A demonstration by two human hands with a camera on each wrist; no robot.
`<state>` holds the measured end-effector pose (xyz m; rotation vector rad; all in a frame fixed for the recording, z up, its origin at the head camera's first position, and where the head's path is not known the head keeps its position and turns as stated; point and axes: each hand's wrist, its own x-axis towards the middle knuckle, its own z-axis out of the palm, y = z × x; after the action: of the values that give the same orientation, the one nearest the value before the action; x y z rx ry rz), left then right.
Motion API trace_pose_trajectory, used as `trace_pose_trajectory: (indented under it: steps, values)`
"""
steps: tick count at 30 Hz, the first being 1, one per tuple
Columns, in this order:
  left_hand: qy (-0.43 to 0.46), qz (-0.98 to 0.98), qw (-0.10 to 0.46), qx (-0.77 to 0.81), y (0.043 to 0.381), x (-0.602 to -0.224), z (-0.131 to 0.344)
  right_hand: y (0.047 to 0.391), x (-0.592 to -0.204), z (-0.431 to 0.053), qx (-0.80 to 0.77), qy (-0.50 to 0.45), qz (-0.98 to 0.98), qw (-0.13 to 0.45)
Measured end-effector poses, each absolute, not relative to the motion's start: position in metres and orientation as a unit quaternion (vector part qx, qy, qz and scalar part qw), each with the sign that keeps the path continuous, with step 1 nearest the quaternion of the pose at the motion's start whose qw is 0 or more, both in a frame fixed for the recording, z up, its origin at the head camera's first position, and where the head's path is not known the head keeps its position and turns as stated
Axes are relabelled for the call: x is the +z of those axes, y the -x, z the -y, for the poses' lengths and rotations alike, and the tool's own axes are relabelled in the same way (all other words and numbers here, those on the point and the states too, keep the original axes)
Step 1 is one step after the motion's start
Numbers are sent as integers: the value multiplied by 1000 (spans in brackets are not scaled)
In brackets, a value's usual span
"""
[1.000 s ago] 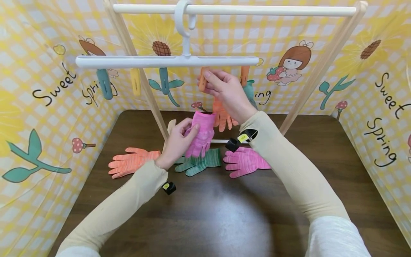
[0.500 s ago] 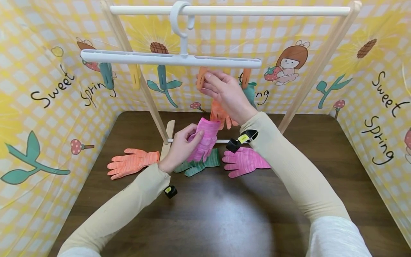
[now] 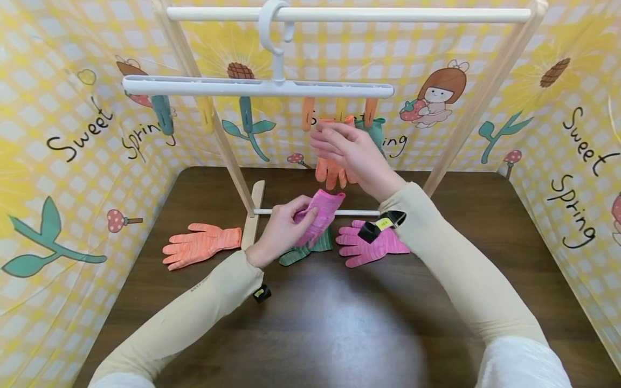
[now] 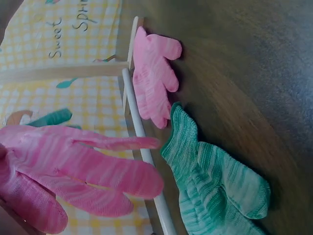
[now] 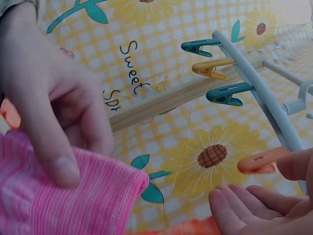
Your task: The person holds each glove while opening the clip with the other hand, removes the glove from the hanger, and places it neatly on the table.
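My left hand [image 3: 283, 229] pinches a pink knit glove [image 3: 326, 211] between thumb and fingers, holding it above the table with its cuff up and to the right. Its glove fingers dangle in the left wrist view. Just right of an orange clothespin [image 3: 308, 114] on the white hanger [image 3: 194, 85], my right hand [image 3: 361, 153] is raised with nothing in it. The right wrist view shows its fingers [image 5: 244, 210] extended and its thumb apart, with the clothespin beyond. Behind this hand hang an orange glove [image 3: 331, 173] and a green glove [image 3: 375, 132], partly hidden.
An orange glove [image 3: 201, 247], a green glove [image 3: 297, 255] and a pink glove [image 3: 361, 248] lie on the dark table [image 3: 291, 323]. The hanger hooks over the rack's white bar [image 3: 388, 14]. Two teal clothespins [image 3: 246, 116] and a yellow one [image 3: 206, 116] hang at its left.
My right hand has let go of the orange clothespin and shifted right and down. My left hand has moved right and lower with the pink glove, tilting its cuff rightward.
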<state>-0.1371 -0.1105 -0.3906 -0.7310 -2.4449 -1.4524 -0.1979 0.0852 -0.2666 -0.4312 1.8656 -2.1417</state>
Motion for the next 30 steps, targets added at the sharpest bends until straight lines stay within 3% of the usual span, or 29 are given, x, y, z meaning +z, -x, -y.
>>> trace_pose_trajectory:
  steps: [9, 22, 26, 30]
  values:
    - [340, 867, 170, -321, 127, -397, 82, 185, -294, -131, -687, 141, -701, 131]
    - [466, 848, 203, -147, 101, -411, 13, 178, -320, -199, -664, 84, -736, 106]
    - [472, 856, 194, -77, 85, -425, -11, 177, -323, -211, -664, 74, -736, 108]
    - [463, 874, 137, -49, 73, -439, -27, 176, -327, -220, -661, 65, -740, 107]
